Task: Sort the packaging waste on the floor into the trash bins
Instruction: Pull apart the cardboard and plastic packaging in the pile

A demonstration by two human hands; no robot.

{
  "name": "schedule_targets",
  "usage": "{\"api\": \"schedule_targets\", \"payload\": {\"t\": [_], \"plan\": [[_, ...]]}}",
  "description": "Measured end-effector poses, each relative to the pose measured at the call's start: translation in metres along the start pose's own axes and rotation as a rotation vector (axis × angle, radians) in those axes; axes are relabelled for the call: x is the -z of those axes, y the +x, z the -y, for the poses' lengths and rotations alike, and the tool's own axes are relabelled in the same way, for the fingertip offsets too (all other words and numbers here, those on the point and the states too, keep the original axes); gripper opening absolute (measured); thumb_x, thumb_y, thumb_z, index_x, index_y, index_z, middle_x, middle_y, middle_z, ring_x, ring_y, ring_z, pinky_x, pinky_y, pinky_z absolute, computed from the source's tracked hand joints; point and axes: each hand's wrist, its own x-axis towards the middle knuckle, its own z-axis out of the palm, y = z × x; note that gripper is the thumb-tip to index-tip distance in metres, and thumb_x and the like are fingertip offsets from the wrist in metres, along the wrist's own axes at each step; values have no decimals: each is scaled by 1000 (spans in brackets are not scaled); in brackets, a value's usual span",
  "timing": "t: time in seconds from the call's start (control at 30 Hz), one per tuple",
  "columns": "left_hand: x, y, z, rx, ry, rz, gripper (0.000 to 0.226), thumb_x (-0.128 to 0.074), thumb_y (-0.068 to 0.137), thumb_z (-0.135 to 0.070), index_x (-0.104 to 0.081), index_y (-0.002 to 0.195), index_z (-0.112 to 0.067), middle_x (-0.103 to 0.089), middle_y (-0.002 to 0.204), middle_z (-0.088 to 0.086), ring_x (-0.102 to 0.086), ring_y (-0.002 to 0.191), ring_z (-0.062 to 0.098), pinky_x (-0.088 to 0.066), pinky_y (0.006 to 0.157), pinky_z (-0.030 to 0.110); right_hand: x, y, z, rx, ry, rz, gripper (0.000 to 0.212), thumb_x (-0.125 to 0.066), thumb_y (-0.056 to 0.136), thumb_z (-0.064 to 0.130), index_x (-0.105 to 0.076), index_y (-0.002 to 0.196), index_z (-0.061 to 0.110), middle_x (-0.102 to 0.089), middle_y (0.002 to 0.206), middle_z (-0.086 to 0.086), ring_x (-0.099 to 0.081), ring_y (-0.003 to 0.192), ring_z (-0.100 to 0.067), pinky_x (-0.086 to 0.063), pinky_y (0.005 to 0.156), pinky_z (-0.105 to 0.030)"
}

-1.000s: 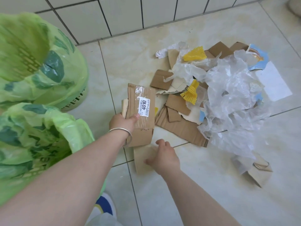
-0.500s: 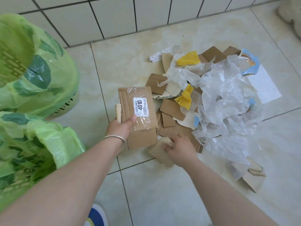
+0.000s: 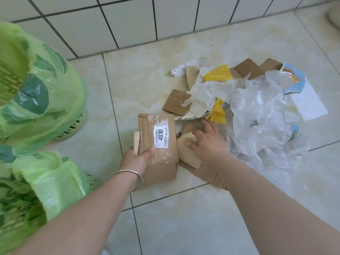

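The floor (image 3: pixel 184 227) was laid in large pale glossy tiles with a faint beige marbling, divided by thin dark grout lines. A wall of white rectangular glazed tiles (image 3: pixel 128 21) with dark grout stood along the far edge and met the floor at a grey joint. A plain silver-coloured metal bangle (image 3: pixel 131 174) sat round one wrist. At the upper right corner, a rounded off-white object (image 3: pixel 334 15) was cut off by the frame; its nature could not be told.
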Motion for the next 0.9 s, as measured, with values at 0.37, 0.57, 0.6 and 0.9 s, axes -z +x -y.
{"api": "schedule_targets", "payload": {"t": [0.37,0.57,0.6,0.9], "plan": [[5,-14,1,0,-60,-5,19,-66,85,-27,-61,98,-13,-59,70,-6,-52,61,9,-36,54,21,7,-19,12,-164,380,-133,37,-65,84,34,-59,115,15,-46,104,-1,-53,103,-22,-32,73,-24],[8,-47,-21,-68,-185,34,24,-69,83,-27,-61,101,-14,-68,86,0,-64,77,20,-52,70,30,52,-62,19,-144,489,-316,31,-62,87,22,-52,114,13,-56,103,1,-49,89,-18,-36,73,-28],[13,-53,-28,-92,-192,44,25,-70,82,-30,-60,101,-16,-69,90,3,-65,81,24,-51,76,34,68,-72,22,-136,514,-344,29,-61,88,20,-51,114,13,-56,97,3,-50,88,-19,-37,72,-28],[110,-146,-89,-353,-183,-36,29,-63,85,-36,-52,103,-16,-61,83,0,-56,70,17,-41,59,26,183,-180,115,96,791,-503,35,-60,89,22,-49,122,18,-57,100,1,-53,88,-20,-39,56,-17]]}}
